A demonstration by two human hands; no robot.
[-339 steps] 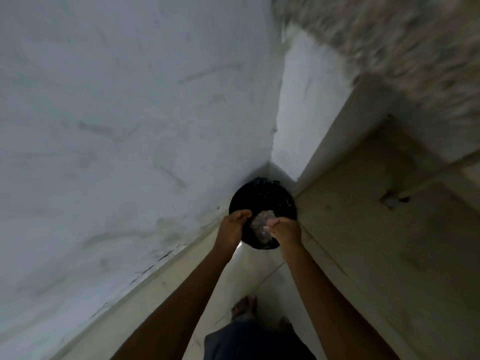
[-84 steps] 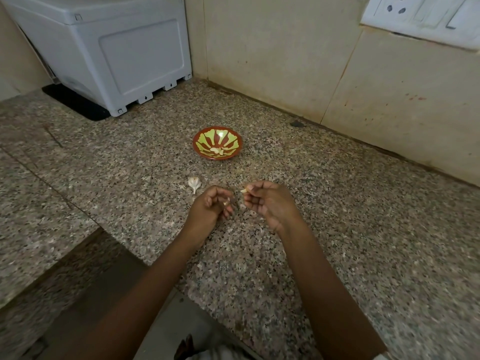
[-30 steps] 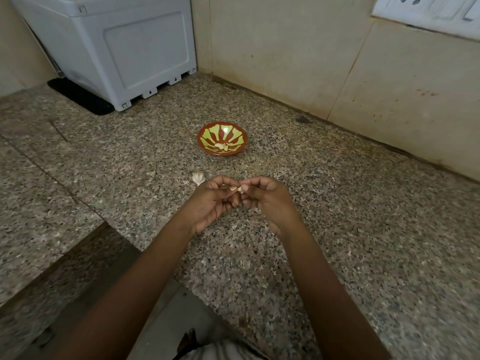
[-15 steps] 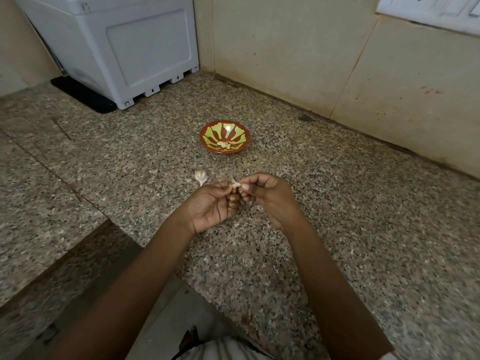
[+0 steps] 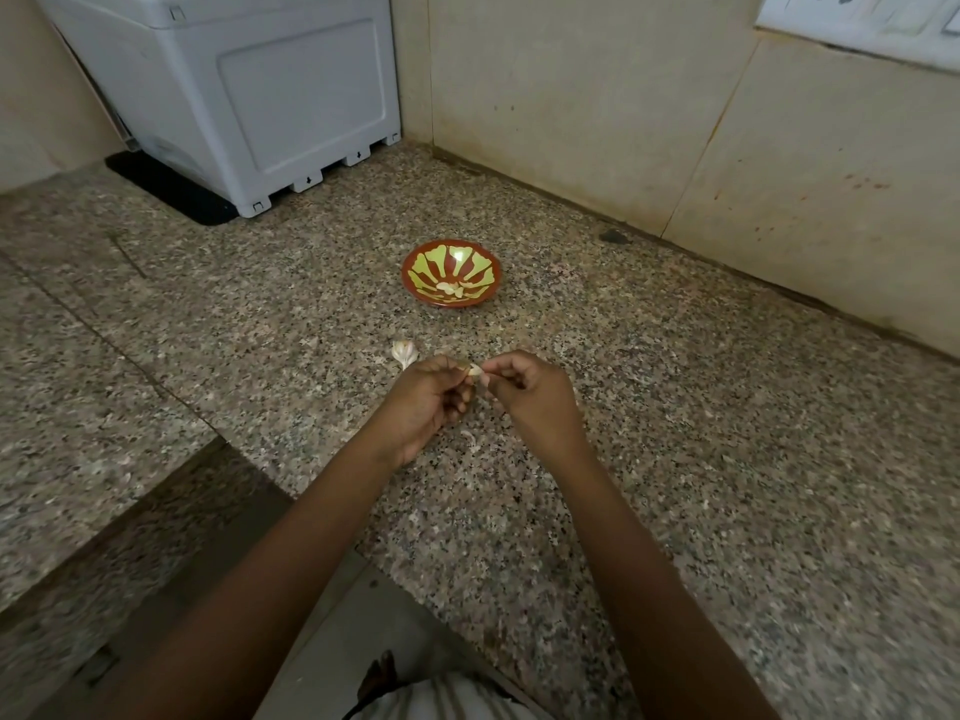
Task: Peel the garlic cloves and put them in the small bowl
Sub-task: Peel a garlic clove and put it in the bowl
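Note:
A small pale garlic clove [image 5: 474, 370] is pinched between the fingertips of my left hand [image 5: 427, 402] and my right hand [image 5: 530, 397], just above the speckled granite counter. Most of the clove is hidden by my fingers. Beyond my hands stands the small red bowl [image 5: 415, 267] with a yellow-green petal pattern, and a few peeled cloves [image 5: 451, 289] lie in it. A piece of unpeeled garlic [image 5: 404, 351] lies on the counter just left of my left hand.
A grey plastic appliance [image 5: 249, 90] stands on a black mat at the back left. A tiled wall [image 5: 623, 122] with a switch plate [image 5: 857, 18] runs behind the bowl. The counter edge [image 5: 249, 459] drops away at the lower left. Bits of garlic skin [image 5: 470, 436] lie under my hands.
Earlier I stood over a black bin on the floor. Over the last second my hands have stayed together on the clove, working its skin; the view has shifted slightly.

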